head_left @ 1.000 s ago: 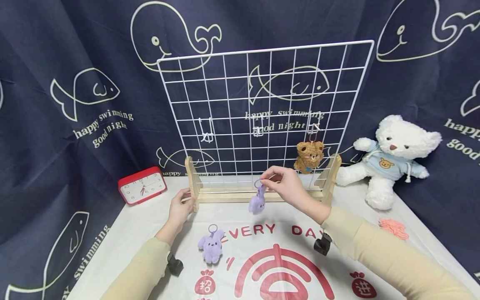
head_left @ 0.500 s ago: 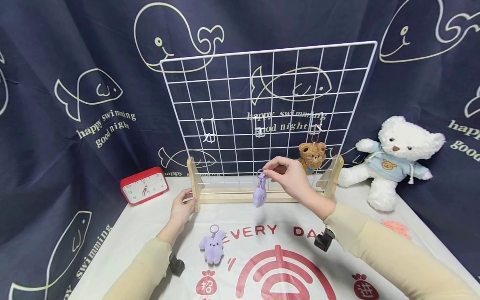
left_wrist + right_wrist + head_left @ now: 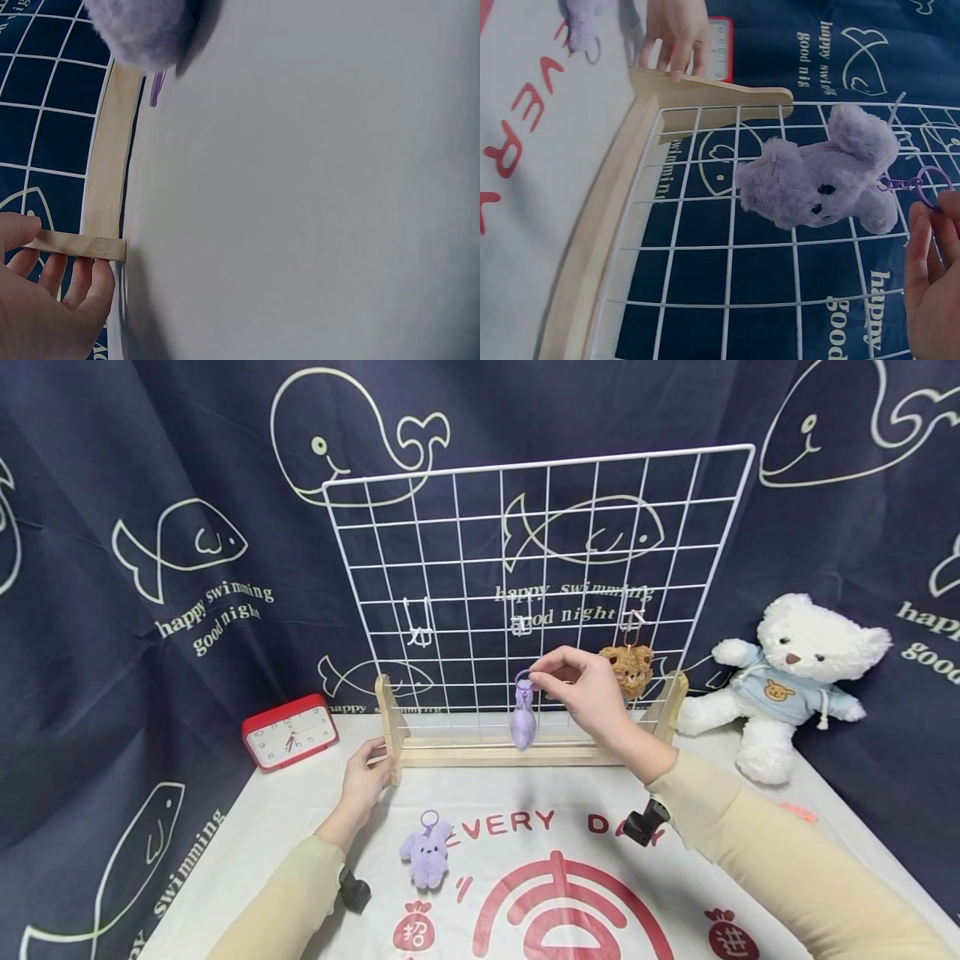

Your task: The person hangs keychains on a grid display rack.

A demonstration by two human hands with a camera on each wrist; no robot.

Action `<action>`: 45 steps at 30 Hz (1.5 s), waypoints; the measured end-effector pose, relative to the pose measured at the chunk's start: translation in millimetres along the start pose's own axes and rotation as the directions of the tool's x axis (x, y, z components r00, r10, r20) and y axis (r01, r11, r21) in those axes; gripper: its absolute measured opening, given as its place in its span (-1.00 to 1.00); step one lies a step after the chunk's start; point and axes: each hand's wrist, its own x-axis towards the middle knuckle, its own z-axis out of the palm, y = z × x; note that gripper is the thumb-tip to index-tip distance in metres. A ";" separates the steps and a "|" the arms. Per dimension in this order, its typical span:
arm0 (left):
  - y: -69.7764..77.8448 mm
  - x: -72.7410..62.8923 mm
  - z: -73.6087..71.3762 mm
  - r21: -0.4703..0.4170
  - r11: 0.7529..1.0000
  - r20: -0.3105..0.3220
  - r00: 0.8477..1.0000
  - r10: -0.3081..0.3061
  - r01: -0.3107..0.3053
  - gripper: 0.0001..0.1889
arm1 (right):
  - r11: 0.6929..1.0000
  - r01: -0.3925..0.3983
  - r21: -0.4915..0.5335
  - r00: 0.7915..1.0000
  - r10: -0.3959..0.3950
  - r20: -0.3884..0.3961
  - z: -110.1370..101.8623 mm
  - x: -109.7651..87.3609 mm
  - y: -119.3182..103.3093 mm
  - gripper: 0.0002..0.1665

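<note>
My right hand (image 3: pixel 588 689) pinches the purple ring (image 3: pixel 934 187) of a plush keychain (image 3: pixel 817 180), a purple long-eared animal with black eyes. It hangs in front of the white wire grid rack (image 3: pixel 480 562), below the middle hook (image 3: pixel 521 625). At the rack's left end, my left hand (image 3: pixel 366 781) holds the wooden stand (image 3: pixel 82 245), thumb on one side and fingers on the other. A second purple plush keychain (image 3: pixel 427 853) lies face up on the table, nearer me than the left hand. A brown bear keychain (image 3: pixel 628 668) hangs from the right hook (image 3: pixel 632 620).
Another white hook (image 3: pixel 420 635) sits on the grid's left side. A red clock (image 3: pixel 290 732) stands left of the rack, and a white teddy bear (image 3: pixel 787 681) sits to the right. Something pink (image 3: pixel 799 812) lies partly behind the right sleeve. A dark printed curtain (image 3: pixel 187 435) hangs behind.
My right hand has risen with the purple plush keychain towards the middle hook, and the plush has turned edge-on in the head view. The left hand stays on the stand.
</note>
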 end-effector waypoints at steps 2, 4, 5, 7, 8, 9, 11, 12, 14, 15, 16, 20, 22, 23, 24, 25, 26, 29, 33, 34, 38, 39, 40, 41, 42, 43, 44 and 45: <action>0.4 -0.3 0.1 0.003 1.000 0.002 1.000 -0.004 0.004 -0.56 | 1.000 0.004 0.005 1.000 -0.004 -0.007 -0.6 2.4 -1.9 -0.89; 1.3 -0.9 0.1 0.004 1.000 0.003 1.000 -0.004 0.004 -0.56 | 1.000 0.006 0.016 1.000 -0.006 -0.013 -1.0 4.9 -3.5 -0.89; 1.7 -1.1 -0.1 0.003 1.000 0.005 1.000 0.000 0.000 -0.56 | 1.000 0.009 0.025 1.000 -0.009 -0.017 -1.1 6.3 -4.1 -0.90; 2.7 -1.5 -0.4 -0.004 1.000 0.009 1.000 0.005 -0.005 -0.56 | 0.999 0.015 0.039 0.999 -0.014 -0.029 -1.0 9.1 -4.9 -0.90; 3.2 -1.7 -0.5 -0.007 1.000 0.010 1.000 0.009 -0.009 -0.55 | 0.999 0.019 0.045 0.999 -0.018 -0.033 -0.9 10.4 -5.4 -0.90; 3.6 -2.3 -0.6 -0.009 1.000 0.009 1.000 0.009 -0.009 -0.55 | 0.999 0.021 0.048 0.999 -0.019 -0.041 -0.8 11.6 -5.9 -0.91; 3.6 -2.6 -0.7 -0.010 1.000 0.009 1.000 0.009 -0.009 -0.55 | 0.998 0.028 0.052 0.998 -0.025 -0.054 -0.6 13.9 -6.8 -0.92; 3.7 -2.8 -0.7 -0.010 1.000 0.008 1.000 0.008 -0.007 -0.55 | 0.998 0.030 0.049 0.998 -0.027 -0.061 -0.6 14.8 -7.3 -0.92; 3.1 -2.7 -0.4 -0.008 1.000 0.004 1.000 0.005 -0.005 -0.56 | 0.998 0.034 0.044 0.997 -0.031 -0.071 -0.7 16.7 -8.0 -0.92; 2.7 -2.4 -0.2 -0.007 1.000 0.001 1.000 0.002 -0.002 -0.56 | 0.998 0.035 0.045 0.997 -0.032 -0.077 -0.8 17.5 -8.3 -0.92; 2.1 -2.1 0.0 -0.006 1.000 0.000 1.000 0.001 -0.001 -0.56 | 0.998 0.036 0.045 0.996 -0.032 -0.082 -0.9 18.4 -8.6 -0.92; 0.7 -0.6 0.4 -0.002 1.000 -0.001 1.000 -0.002 0.002 -0.56 | 0.998 0.043 0.050 0.993 -0.037 -0.108 -1.1 21.4 -9.7 -0.95; 0.8 -0.3 0.1 0.000 1.000 0.002 1.000 -0.005 0.005 -0.56 | 0.997 0.048 0.053 0.992 -0.041 -0.117 -1.1 22.6 -10.6 -0.96; 1.0 -0.4 -0.1 -0.001 1.000 0.004 1.000 -0.005 0.005 -0.56 | 0.997 0.051 0.053 0.992 -0.045 -0.120 -1.0 23.4 -10.9 -0.95; 1.3 -0.5 -0.5 -0.002 1.000 0.006 1.000 -0.004 0.005 -0.56 | 0.997 0.055 0.053 0.991 -0.048 -0.122 -0.9 24.1 -11.3 -0.95; 1.6 -0.6 -0.7 -0.004 1.000 0.008 1.000 -0.004 0.004 -0.55 | 0.997 0.059 0.058 0.991 -0.051 -0.124 -0.8 24.7 -11.8 -0.95; 2.0 -0.8 -0.9 -0.005 1.000 0.011 1.000 -0.003 0.003 -0.55 | 0.996 0.061 0.063 0.991 -0.053 -0.125 -0.6 25.4 -12.3 -0.94; 2.7 -1.0 -1.1 -0.007 1.000 0.014 1.000 0.000 0.000 -0.54 | 0.996 0.062 0.067 0.990 -0.053 -0.129 -0.2 27.5 -12.8 -0.94; 2.4 -1.6 -1.0 0.000 1.000 0.010 1.000 -0.003 0.003 -0.55 | 0.996 0.053 0.067 0.991 -0.044 -0.124 0.6 29.0 -13.7 -0.94; 2.0 -1.5 -0.9 0.002 1.000 0.009 1.000 -0.005 0.005 -0.55 | 0.996 0.053 0.068 0.991 -0.044 -0.123 0.7 29.3 -13.9 -0.95; 0.0 -0.9 -0.9 0.006 1.000 0.003 1.000 -0.002 0.002 -0.56 | 0.995 0.067 0.072 0.991 -0.058 -0.122 1.2 30.8 -13.7 -0.95; -0.6 -0.4 -0.7 0.004 1.000 0.002 1.000 0.000 0.000 -0.57 | 0.995 0.070 0.068 0.991 -0.061 -0.123 1.1 31.3 -13.6 -0.95; -1.1 0.1 -0.6 0.004 1.000 0.001 1.000 0.003 -0.003 -0.57 | 0.995 0.073 0.063 0.990 -0.065 -0.124 1.0 31.7 -13.6 -0.95; -1.5 0.5 -0.4 0.003 1.000 0.001 1.000 0.005 -0.005 -0.57 | 0.996 0.073 0.057 0.990 -0.066 -0.125 0.9 32.3 -13.3 -0.95; -1.8 0.8 -0.1 0.000 1.000 0.000 1.000 0.006 -0.006 -0.57 | 0.996 0.073 0.049 0.990 -0.066 -0.127 0.7 32.7 -13.2 -0.95; -1.4 0.8 0.0 -0.004 1.000 0.000 1.000 0.009 -0.009 -0.57 | 0.996 0.072 0.046 0.990 -0.066 -0.127 0.6 33.1 -13.3 -0.95; -1.3 0.9 0.2 -0.008 1.000 -0.001 1.000 0.010 -0.010 -0.58 | 0.996 0.072 0.044 0.989 -0.066 -0.129 0.6 33.4 -13.5 -0.95; -1.5 1.1 0.5 -0.011 1.000 -0.003 1.000 0.011 -0.011 -0.58 | 0.997 0.071 0.042 0.989 -0.065 -0.132 0.5 33.8 -13.6 -0.95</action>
